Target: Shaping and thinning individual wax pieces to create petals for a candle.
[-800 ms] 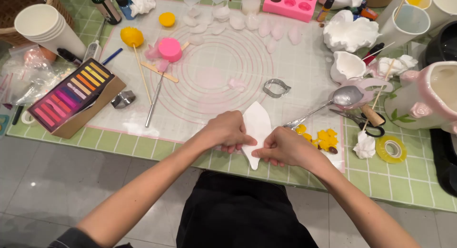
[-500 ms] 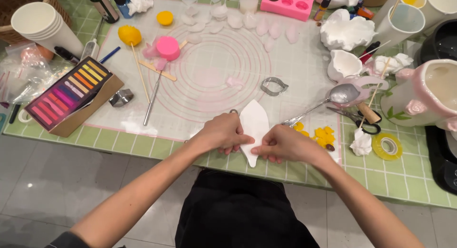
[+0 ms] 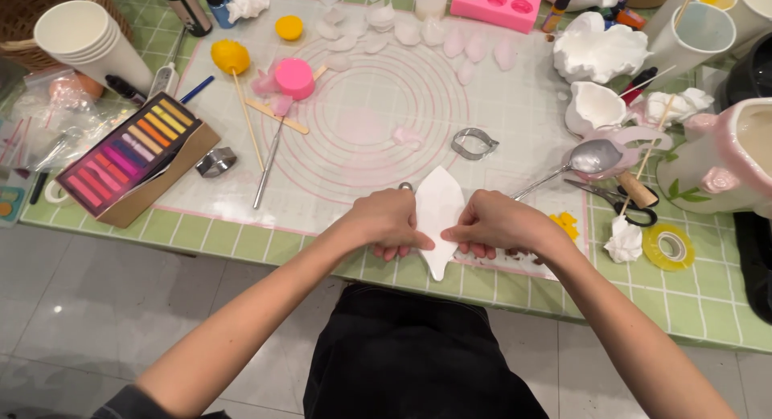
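Pinching white leaf-shaped piece [image 3: 439,214], left hand [image 3: 392,223], right hand [image 3: 492,223].

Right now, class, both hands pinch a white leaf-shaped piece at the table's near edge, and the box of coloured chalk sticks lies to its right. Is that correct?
Not quite. In the head view, both hands, left hand and right hand, do pinch the white leaf-shaped piece, but the box of coloured chalk sticks lies to its left.

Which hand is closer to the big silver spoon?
Right. The right hand sits just below-left of the spoon, near its handle. The left hand is farther away, beyond the white petal-shaped piece.
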